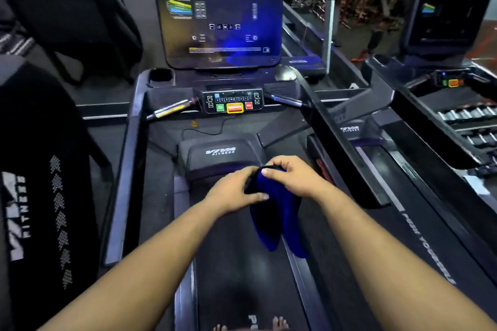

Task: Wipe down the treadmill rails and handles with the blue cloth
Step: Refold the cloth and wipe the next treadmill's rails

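My bare toes (279, 324) show at the bottom edge on the dark treadmill belt (236, 263). Above the belt I hold the deep blue, soft cloth (277, 212) between both hands, in mid-air, clear of the rails. My left hand (236, 191) grips its upper left edge, fingers curled into the fabric with the thumb laid across the front. My right hand (290, 177) pinches the top of the bunch, fingers curled over it. Two loose flaps of the cloth hang down toward the belt. Just beyond my hands sits the grey motor cover (220, 156) with white lettering. The long dark left side rail (126, 169) and right side rail (341, 148) run forward on either side. Farther on, two short silver handles (172, 109) flank the button panel (232, 101) with green, orange and red keys. Behind it stands the large dark touchscreen (217, 13).
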The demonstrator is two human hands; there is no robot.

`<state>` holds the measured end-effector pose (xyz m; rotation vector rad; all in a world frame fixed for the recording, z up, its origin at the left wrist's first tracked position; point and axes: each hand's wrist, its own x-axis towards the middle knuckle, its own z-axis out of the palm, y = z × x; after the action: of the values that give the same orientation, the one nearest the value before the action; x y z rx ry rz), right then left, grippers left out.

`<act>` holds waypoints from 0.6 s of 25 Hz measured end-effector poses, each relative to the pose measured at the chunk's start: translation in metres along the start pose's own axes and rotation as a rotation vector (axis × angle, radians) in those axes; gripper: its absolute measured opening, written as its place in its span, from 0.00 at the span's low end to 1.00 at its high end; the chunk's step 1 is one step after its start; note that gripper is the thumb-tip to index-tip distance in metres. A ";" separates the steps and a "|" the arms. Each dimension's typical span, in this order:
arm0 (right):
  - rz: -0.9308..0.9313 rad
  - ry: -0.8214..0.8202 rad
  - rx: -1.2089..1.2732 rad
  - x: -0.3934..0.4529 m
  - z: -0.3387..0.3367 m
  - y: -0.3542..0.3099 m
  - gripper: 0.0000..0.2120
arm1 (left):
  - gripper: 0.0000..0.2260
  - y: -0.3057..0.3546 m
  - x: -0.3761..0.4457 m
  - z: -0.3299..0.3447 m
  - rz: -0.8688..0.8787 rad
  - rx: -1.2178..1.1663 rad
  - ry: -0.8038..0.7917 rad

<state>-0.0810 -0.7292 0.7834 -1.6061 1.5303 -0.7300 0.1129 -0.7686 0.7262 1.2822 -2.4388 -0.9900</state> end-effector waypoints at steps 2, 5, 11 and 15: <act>-0.026 -0.078 0.065 0.011 -0.013 0.001 0.03 | 0.13 0.003 0.006 -0.001 -0.043 0.142 0.126; -0.064 -0.121 0.042 0.019 -0.045 0.013 0.02 | 0.08 -0.009 0.003 0.004 -0.234 0.098 0.239; 0.074 0.310 -0.565 0.027 -0.086 0.045 0.19 | 0.09 0.021 0.003 0.012 -0.369 -0.298 0.595; -0.029 0.162 -0.094 0.027 -0.053 0.046 0.17 | 0.09 0.062 0.014 0.023 -0.438 -0.434 0.815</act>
<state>-0.1474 -0.7619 0.7700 -1.6752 1.6820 -0.8327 0.0537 -0.7443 0.7479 1.6480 -1.2934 -0.7902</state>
